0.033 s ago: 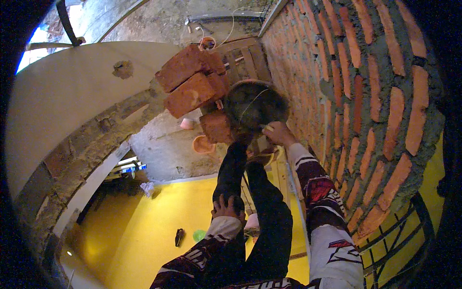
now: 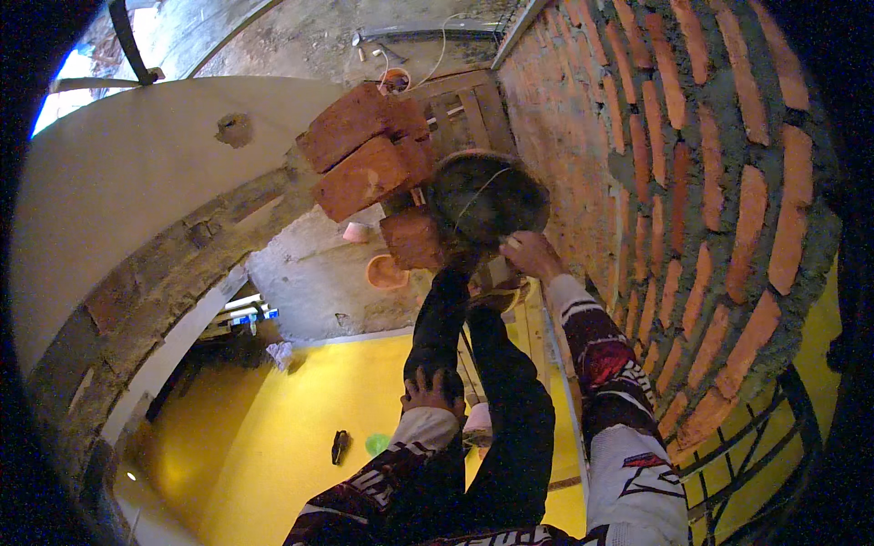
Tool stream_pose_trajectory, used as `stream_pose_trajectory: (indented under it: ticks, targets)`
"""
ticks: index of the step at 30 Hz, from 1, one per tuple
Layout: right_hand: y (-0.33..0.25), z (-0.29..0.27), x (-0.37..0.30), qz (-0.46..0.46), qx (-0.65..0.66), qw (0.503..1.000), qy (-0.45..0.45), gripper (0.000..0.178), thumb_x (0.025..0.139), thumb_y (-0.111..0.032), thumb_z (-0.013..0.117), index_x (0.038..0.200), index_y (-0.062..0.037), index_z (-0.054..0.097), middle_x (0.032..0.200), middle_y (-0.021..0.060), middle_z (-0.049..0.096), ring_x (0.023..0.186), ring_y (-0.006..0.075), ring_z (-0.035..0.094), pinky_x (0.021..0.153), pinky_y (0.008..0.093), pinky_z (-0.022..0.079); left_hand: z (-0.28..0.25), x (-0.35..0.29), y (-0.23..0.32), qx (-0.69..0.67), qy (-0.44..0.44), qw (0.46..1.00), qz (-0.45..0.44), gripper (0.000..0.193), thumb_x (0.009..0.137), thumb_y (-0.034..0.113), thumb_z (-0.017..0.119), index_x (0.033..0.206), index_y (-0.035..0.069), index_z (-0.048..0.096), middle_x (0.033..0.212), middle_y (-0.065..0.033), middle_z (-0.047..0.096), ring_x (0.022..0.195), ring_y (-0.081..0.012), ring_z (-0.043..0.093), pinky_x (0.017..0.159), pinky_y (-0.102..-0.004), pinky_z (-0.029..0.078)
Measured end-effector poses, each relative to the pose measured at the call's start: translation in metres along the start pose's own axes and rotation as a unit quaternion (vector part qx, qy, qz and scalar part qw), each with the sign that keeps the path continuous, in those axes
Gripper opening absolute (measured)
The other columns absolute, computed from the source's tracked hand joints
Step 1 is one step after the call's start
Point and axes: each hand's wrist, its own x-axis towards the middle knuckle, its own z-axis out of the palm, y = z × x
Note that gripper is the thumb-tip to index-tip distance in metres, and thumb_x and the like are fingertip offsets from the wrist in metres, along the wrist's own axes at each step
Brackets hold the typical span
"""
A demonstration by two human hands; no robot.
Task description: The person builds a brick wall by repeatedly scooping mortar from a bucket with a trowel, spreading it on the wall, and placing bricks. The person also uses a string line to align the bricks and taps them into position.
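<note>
A round dark tub (image 2: 487, 202) with a thin pale line curving across it sits among bricks, against the brick wall. At its near right edge, my right hand (image 2: 532, 256) is closed with fingers drawn together. Whatever those fingers hold is too small and dim to name. My left hand (image 2: 431, 391) lies flat on my left knee with fingers spread, holding nothing. A single red brick (image 2: 412, 238) sits directly left of the tub. Beyond it, larger bricks (image 2: 362, 178) form a stack.
Rising along the right is a brick wall (image 2: 683, 196) with grey mortar joints. A rough curved ledge (image 2: 182, 237) bounds the left. Far below lies a yellow floor (image 2: 273, 409). An orange bowl (image 2: 387, 272) and a pink pot (image 2: 356, 232) stand beyond my left leg. Black metal bars (image 2: 746, 455) show lower right.
The whole picture has shifted very slightly. My right hand stays at the tub's edge, its fingers slightly changed, and my left hand keeps its place on the knee.
</note>
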Motion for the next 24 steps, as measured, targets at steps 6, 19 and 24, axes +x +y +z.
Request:
stream_pose_trajectory:
  ticks: [6,19,24]
  targets:
    - [0.003,0.003,-0.04,0.006,-0.327,0.93,0.169,0.034,0.092,-0.023,0.054,0.124,-0.0122,0.058,0.113,0.0134,0.062,0.103,0.0388,0.06,0.083,0.0513,0.05,-0.003,-0.004,0.004,-0.004,0.03,1.0,0.009,0.075,0.08,0.047,0.064,0.145,0.018,0.038,0.154,-0.0199,0.028,0.137,-0.0477,0.03,0.104,-0.0609,0.034]
    - [-0.025,-0.005,0.002,0.108,-0.13,0.985,0.026,0.036,0.086,-0.038,0.06,0.093,-0.0041,0.07,0.096,0.0234,0.069,0.091,0.0434,0.066,0.082,0.0507,0.053,0.009,0.0,-0.003,-0.01,0.038,0.999,0.012,0.075,0.08,0.046,0.064,0.145,0.017,0.04,0.153,-0.021,0.03,0.136,-0.0484,0.031,0.103,-0.0621,0.034]
    - [0.003,0.01,0.009,0.037,0.015,0.995,0.089,0.041,0.082,-0.042,0.064,0.091,-0.003,0.07,0.092,0.024,0.069,0.089,0.0425,0.066,0.079,0.0484,0.053,0.013,-0.003,-0.004,0.015,0.063,0.998,0.026,0.075,0.079,0.045,0.063,0.144,0.016,0.039,0.153,-0.0226,0.029,0.135,-0.049,0.032,0.103,-0.0619,0.035]
